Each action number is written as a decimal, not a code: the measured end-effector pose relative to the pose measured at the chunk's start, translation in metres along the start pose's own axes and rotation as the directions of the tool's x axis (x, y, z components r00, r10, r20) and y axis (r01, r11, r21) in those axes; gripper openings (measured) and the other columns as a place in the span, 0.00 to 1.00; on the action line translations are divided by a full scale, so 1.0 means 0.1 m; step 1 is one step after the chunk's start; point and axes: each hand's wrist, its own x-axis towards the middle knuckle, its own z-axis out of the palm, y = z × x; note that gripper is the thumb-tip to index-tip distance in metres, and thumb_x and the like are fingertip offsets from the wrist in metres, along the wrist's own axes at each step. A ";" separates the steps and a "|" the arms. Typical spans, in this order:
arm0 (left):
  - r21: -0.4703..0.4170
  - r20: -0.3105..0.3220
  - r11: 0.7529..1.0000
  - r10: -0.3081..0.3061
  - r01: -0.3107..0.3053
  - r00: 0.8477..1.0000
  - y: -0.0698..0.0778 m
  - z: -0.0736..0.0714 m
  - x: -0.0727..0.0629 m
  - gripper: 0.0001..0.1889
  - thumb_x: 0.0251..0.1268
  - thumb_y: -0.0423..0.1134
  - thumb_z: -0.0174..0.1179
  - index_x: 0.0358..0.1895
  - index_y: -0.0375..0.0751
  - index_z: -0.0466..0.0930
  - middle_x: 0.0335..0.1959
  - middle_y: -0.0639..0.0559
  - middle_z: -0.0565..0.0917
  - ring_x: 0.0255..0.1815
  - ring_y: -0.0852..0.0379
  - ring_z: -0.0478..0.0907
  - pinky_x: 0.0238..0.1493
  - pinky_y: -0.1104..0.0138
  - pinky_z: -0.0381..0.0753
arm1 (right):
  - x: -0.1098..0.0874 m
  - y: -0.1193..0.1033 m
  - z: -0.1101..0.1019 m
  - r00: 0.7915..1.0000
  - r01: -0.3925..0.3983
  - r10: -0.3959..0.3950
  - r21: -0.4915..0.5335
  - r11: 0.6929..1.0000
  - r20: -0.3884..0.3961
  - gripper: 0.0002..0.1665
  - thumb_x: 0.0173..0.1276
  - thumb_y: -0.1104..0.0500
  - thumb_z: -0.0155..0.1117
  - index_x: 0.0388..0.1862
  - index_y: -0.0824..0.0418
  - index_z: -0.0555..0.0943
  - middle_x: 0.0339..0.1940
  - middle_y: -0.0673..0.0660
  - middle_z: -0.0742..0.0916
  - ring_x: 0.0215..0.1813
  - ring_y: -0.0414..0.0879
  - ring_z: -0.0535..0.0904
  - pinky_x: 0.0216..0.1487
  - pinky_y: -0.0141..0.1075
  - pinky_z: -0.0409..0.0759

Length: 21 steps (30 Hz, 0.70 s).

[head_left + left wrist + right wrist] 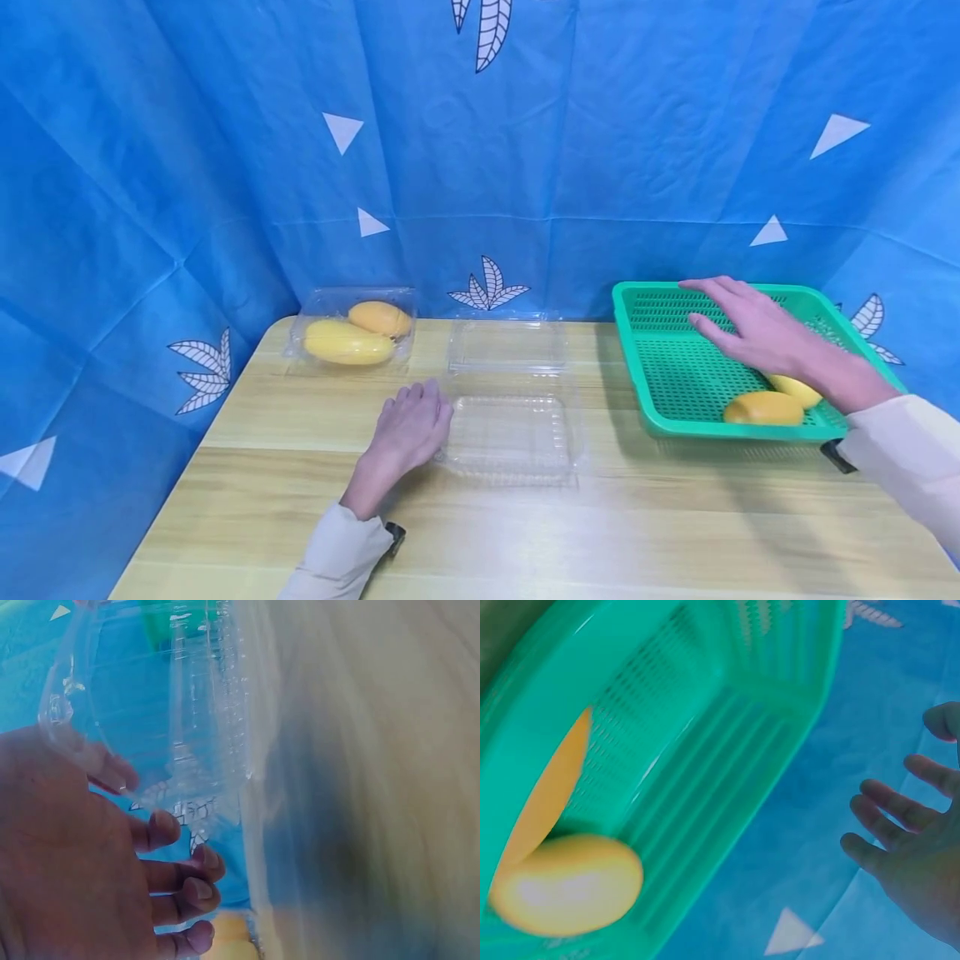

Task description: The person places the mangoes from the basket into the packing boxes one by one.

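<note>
My left hand (412, 423) is at the left edge of an open clear plastic clamshell box (513, 433). In the left wrist view its thumb (112, 771) shows through the box's edge, while the other fingers are loosely bent and apart. My right hand (757, 329), fingers spread, hovers over a green basket (626, 350) and holds nothing. An orange mango (763, 409) and a yellow mango (795, 390) lie at the basket's near side, the yellow one partly hidden by the forearm.
Another clear box (318, 302) stands at the table's back left, with a yellow mango (348, 342) and an orange mango (380, 318) inside. A blue curtain (480, 150) hangs behind the wooden table (315, 467).
</note>
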 end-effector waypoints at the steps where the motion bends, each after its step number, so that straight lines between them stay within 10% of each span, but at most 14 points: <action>1: 0.004 0.002 1.000 0.005 -0.005 1.000 -0.01 -0.01 -0.01 0.14 0.81 0.46 0.39 0.35 0.45 0.66 0.30 0.48 0.69 0.34 0.49 0.65 0.38 0.58 0.63 | -0.01 0.04 0.00 1.000 -0.004 0.004 -0.008 1.000 0.001 0.31 0.79 0.52 0.58 0.75 0.63 0.68 0.70 0.69 0.73 0.69 0.69 0.67 0.60 0.70 0.66; 21: 0.164 -0.083 0.983 0.095 -0.080 0.992 0.02 0.10 -0.05 0.12 0.80 0.42 0.43 0.37 0.39 0.68 0.34 0.45 0.70 0.39 0.46 0.67 0.42 0.54 0.70 | -0.38 0.82 -0.13 0.992 -0.129 0.130 -0.093 0.987 0.000 0.33 0.78 0.52 0.57 0.73 0.69 0.66 0.67 0.78 0.71 0.64 0.78 0.66 0.55 0.75 0.63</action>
